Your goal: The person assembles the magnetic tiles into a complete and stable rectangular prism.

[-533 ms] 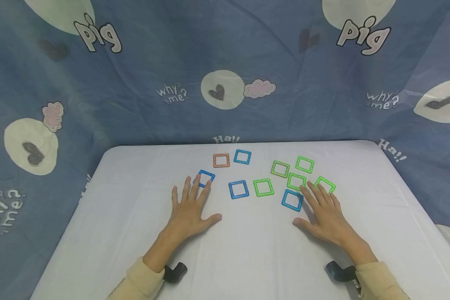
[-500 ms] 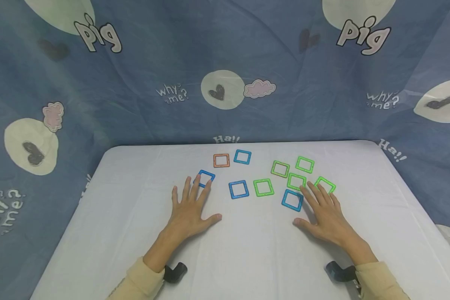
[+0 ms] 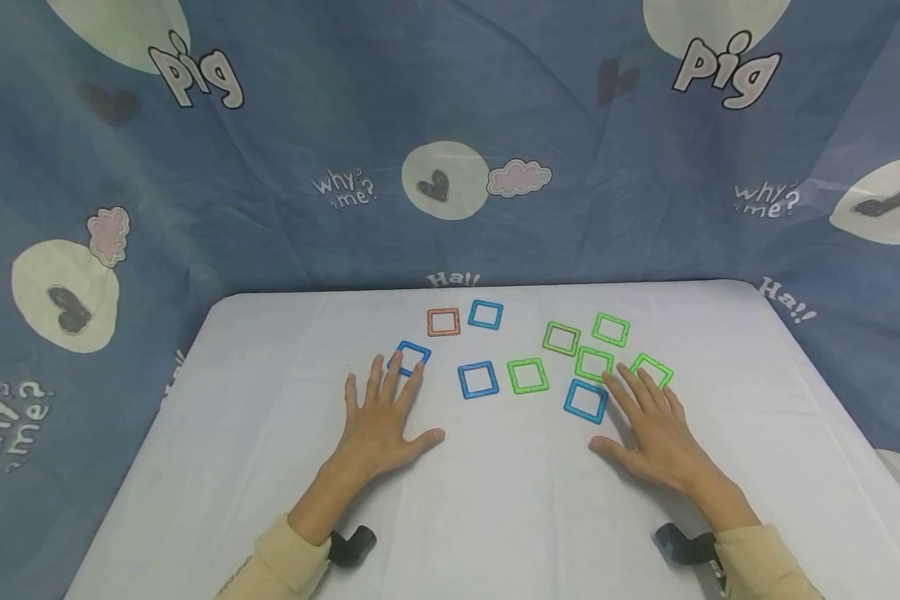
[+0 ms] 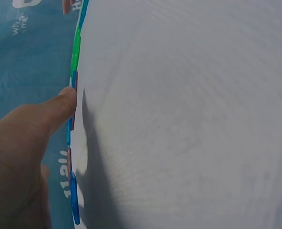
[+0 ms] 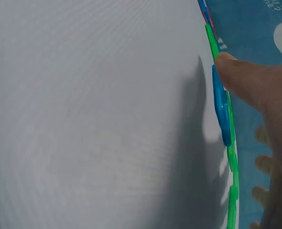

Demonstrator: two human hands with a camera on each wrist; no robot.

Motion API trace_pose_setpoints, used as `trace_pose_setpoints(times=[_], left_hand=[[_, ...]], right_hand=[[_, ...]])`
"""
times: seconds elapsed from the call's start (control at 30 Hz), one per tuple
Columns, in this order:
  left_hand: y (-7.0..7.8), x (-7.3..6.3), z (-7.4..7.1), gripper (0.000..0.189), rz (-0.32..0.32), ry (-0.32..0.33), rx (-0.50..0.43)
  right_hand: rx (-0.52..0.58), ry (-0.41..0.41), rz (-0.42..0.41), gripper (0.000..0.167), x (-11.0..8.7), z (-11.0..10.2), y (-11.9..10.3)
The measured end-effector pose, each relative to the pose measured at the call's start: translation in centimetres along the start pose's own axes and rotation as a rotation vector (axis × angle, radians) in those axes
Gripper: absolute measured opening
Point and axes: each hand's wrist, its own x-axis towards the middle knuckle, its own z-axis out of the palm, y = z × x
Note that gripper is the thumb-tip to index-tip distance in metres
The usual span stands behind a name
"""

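Observation:
Several square plastic frames lie flat on the white table. My left hand (image 3: 377, 429), fingers spread, has its fingertips over the leftmost blue square frame (image 3: 414, 347) in the head view. My right hand (image 3: 654, 437) is also spread, its fingertips right by a green square frame (image 3: 652, 360) and beside a blue square frame (image 3: 587, 421). Between the hands lie another blue square frame (image 3: 478, 395) and a green square frame (image 3: 528, 391). In the left wrist view the thumb (image 4: 60, 109) overlaps the edge-on frames; the right wrist view shows the blue frame (image 5: 220, 107) below the thumb (image 5: 241, 78).
Farther back lie an orange square frame (image 3: 443, 334), a blue one and more green frames (image 3: 611, 343). The white-covered table (image 3: 510, 508) ends at a printed blue curtain (image 3: 307, 233). Dark devices (image 3: 352, 547) are strapped at both wrists.

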Motion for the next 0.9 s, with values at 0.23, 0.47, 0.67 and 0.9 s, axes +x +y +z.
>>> trace_pose_setpoints(times=[0.23,0.47,0.67,0.9], left_hand=[[0.1,-0.1,0.2,0.099,0.025,0.036,-0.021],[0.8,0.3,0.6,0.077,0.143,0.105,-0.196],[1.7,2.0,1.4,0.053,0.160,0.132,-0.438],[2.8,3.2,2.9,0.055,0.133,0.140,-0.430]], right_hand=[[0.010,0.000,0.007,0.089,-0.1,0.0,0.0],[0.076,0.060,-0.028,0.075,0.0,0.3,-0.1],[0.196,0.118,-0.022,0.059,0.8,0.2,-0.3],[0.275,0.095,-0.038,0.054,2.2,1.0,-1.8]])
